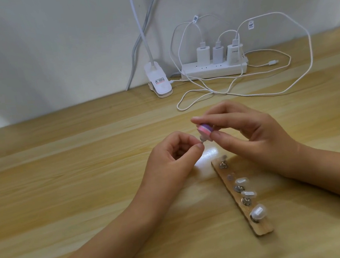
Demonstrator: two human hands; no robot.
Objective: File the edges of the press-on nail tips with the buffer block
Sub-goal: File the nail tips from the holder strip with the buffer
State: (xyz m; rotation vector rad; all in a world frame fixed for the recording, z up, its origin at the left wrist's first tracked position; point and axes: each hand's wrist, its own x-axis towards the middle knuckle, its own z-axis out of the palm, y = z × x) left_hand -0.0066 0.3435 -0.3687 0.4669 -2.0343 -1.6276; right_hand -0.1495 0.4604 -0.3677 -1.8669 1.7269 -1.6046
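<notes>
While I file, left hand [173, 157] pinches the tip [202, 140], right hand [253, 136] the buffer [205, 130].
Pressing hard could flick the tip from my grip.

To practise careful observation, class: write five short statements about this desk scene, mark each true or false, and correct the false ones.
1. The right hand holds the buffer block. True.
2. The left hand lies flat on the table. False: it pinches a nail tip held up to the block.
3. Three chargers are plugged into the power strip. True.
4. The wooden strip lies left of both hands. False: it lies to the right, below the right hand.
5. The buffer block is green. False: it is pink and purple.
</notes>
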